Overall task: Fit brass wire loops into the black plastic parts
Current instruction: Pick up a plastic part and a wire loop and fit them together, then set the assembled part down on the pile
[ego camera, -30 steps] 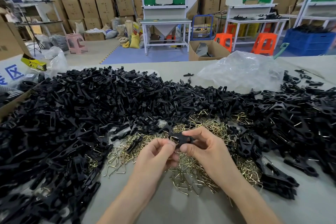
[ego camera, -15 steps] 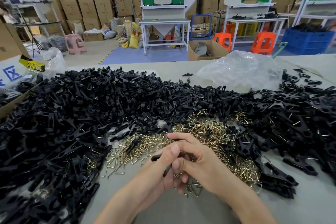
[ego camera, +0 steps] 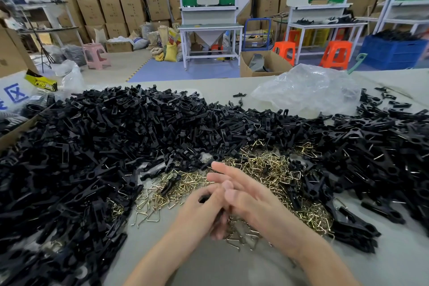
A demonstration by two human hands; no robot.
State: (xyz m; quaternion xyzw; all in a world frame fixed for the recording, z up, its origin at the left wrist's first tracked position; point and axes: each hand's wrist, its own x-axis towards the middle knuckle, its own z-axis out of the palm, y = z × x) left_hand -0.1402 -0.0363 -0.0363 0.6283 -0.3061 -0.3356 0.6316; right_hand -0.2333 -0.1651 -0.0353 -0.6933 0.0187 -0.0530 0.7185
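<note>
Gripping one black plastic part (ego camera: 204, 199) in the left hand (ego camera: 199, 213), with the fingers curled round it and only a dark sliver showing beside the knuckles. Holding it low over the table (ego camera: 232, 267), directly above the brass wire loops (ego camera: 267, 169), probably for reaching the next loop without travelling.

Laying the right hand (ego camera: 253, 202) across the left, with the fingers (ego camera: 218, 166) straight and spread, gripping nothing visible. Thumb hidden, so not ruling out a loop under the palm.

Judging the step as seating a loop in the part, or just completing it. Not confirming either, the joint being covered by both hands.

Working between two stocks: the heap of bare parts (ego camera: 104, 146) to the left, the heap with wire glints (ego camera: 383, 146) to the right, the latter likely finished pieces. Separating feed from output in this way, with the loops central and nearest.

Leaving the clear plastic bag (ego camera: 306, 90) at the far side of the table, well apart from the hands.
</note>
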